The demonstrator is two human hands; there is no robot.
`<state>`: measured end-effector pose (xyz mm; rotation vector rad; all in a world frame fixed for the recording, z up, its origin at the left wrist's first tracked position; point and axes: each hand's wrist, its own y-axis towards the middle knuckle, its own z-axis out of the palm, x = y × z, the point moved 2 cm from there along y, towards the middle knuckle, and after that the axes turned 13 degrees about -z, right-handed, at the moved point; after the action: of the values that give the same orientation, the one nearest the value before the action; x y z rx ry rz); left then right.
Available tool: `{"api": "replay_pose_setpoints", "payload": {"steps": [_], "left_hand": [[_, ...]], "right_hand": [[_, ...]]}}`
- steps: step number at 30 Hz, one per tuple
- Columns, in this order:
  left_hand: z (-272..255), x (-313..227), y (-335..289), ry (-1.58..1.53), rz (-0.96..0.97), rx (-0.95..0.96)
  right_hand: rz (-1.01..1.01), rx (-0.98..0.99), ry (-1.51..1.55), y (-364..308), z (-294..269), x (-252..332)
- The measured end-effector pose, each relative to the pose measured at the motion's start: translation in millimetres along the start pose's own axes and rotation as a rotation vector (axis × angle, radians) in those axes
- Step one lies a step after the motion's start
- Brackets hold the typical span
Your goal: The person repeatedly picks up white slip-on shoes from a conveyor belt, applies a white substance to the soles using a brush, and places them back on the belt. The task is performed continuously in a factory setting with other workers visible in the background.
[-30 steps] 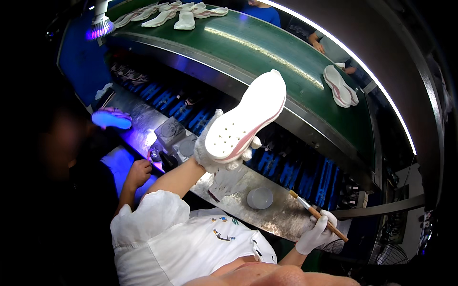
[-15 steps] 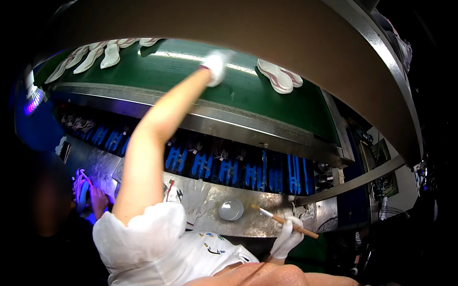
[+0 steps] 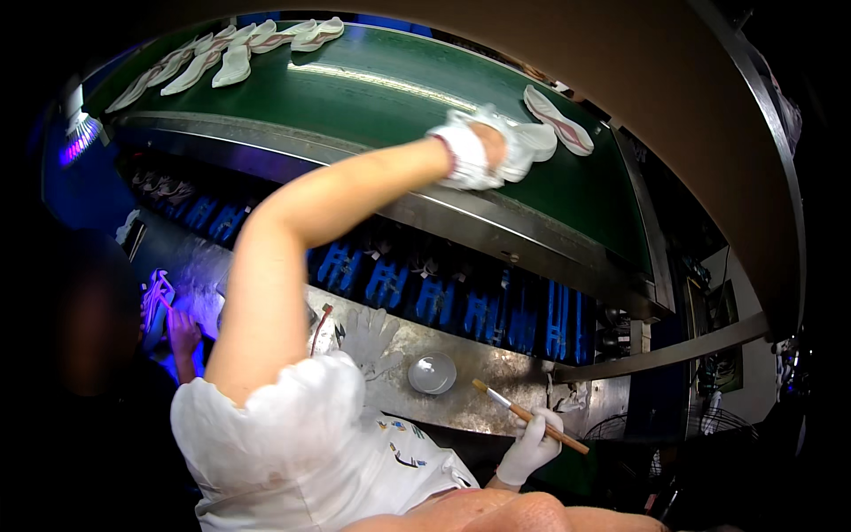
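Your left hand (image 3: 483, 149) is touching one sole (image 3: 538, 141), grip unclear; your right hand (image 3: 534, 448) is clasping a brush (image 3: 518, 410); the far-right sole (image 3: 558, 121) is lying untouched.

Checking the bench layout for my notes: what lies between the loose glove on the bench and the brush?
A round translucent bowl, on the metal bench between the loose glove and the brush; the head view shows it.

Our curved white-pink soles (image 3: 558, 121) left and right on flat green belt (image 3: 372, 117), round translucent bowl (image 3: 432, 373) in front, on grey metal bench (image 3: 483, 393)
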<state>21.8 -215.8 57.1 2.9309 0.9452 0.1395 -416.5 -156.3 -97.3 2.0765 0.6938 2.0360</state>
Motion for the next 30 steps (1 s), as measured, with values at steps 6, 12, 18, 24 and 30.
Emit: {"api": "replay_pose_setpoints", "payload": {"steps": [6, 12, 18, 24, 30], "left_hand": [[-14, 146, -90, 0.004, -0.206, -0.875], [16, 12, -97, -0.376, 0.068, -0.486], [30, -30, -104, -0.451, -0.098, -0.483], [55, 35, -174, -1.387, -0.141, -0.694], [43, 43, -162, -3.152, 0.271, 0.34]], "right_hand": [[0.015, 0.111, 0.084, 4, 11, -3], [-0.048, 0.154, 0.121, 5, 30, 7], [-0.127, 0.167, 0.137, 1, 29, 13], [-0.056, 0.225, 0.151, 6, 16, 0], [-0.069, 0.188, 0.108, 5, 12, 2]]}}
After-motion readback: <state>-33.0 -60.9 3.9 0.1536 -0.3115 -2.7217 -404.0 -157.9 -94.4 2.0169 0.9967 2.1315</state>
